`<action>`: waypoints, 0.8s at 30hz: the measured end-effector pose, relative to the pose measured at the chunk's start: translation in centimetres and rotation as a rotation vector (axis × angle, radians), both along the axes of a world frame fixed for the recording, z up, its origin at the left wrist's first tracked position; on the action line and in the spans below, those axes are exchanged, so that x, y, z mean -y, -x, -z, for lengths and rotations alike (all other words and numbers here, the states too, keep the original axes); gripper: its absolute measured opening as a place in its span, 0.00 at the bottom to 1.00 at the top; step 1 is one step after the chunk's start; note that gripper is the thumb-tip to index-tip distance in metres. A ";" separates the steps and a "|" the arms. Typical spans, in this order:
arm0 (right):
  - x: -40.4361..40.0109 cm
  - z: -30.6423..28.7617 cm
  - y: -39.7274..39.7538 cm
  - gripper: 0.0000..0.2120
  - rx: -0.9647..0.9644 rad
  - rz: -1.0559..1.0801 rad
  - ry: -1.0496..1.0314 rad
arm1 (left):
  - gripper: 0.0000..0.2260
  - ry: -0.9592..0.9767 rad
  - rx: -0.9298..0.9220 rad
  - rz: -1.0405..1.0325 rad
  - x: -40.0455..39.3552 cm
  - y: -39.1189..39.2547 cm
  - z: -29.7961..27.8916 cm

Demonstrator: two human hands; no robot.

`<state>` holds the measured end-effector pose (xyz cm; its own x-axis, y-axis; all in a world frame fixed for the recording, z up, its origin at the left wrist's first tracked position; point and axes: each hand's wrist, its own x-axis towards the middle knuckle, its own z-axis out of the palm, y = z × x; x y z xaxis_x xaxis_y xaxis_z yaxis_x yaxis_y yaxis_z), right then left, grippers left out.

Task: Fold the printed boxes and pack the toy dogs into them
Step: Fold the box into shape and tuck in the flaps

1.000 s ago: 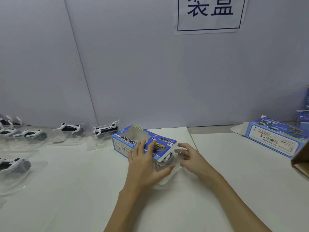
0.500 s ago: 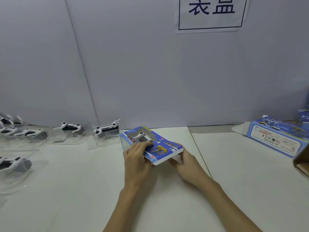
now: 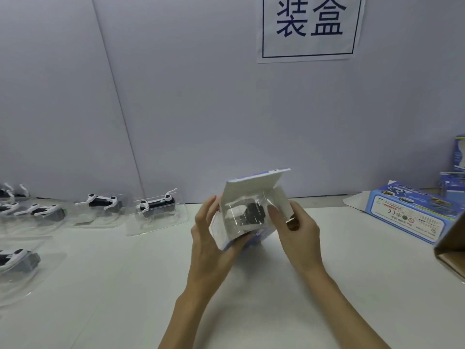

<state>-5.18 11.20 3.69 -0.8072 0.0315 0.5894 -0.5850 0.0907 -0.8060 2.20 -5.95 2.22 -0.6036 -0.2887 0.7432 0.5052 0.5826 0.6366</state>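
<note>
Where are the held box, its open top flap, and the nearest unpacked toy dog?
held box (image 3: 221,231): head view, white side wall.
open top flap (image 3: 254,185): head view, white inner face.
nearest unpacked toy dog (image 3: 157,203): head view, dark body.

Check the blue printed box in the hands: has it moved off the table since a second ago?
Yes. The printed box is lifted clear of the table and tipped open end up, held in both hands.
</note>
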 end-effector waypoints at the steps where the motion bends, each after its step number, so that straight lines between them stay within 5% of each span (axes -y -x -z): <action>1: 0.0 -0.4 -0.3 0.11 -0.028 0.005 0.001 | 0.41 -0.037 -0.032 0.010 0.0 0.0 -0.2; 9: 2.3 -1.4 -3.3 0.27 -0.133 -0.135 -0.038 | 0.22 -0.433 -0.006 0.259 -0.8 -0.9 -1.9; 12: 2.4 -1.4 -3.5 0.28 -0.088 -0.231 0.015 | 0.22 -0.497 0.048 0.327 -1.0 -1.0 -1.8; 24: 1.1 -2.1 -2.6 0.16 0.022 -0.175 0.047 | 0.10 -0.301 0.107 0.227 -0.7 -0.7 -1.9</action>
<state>-2.55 10.07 5.75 -0.8155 -0.0832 0.5728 -0.5707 -0.0492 -0.8197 2.86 -5.24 4.15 -0.7466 -0.3344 0.5752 0.5217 0.2423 0.8180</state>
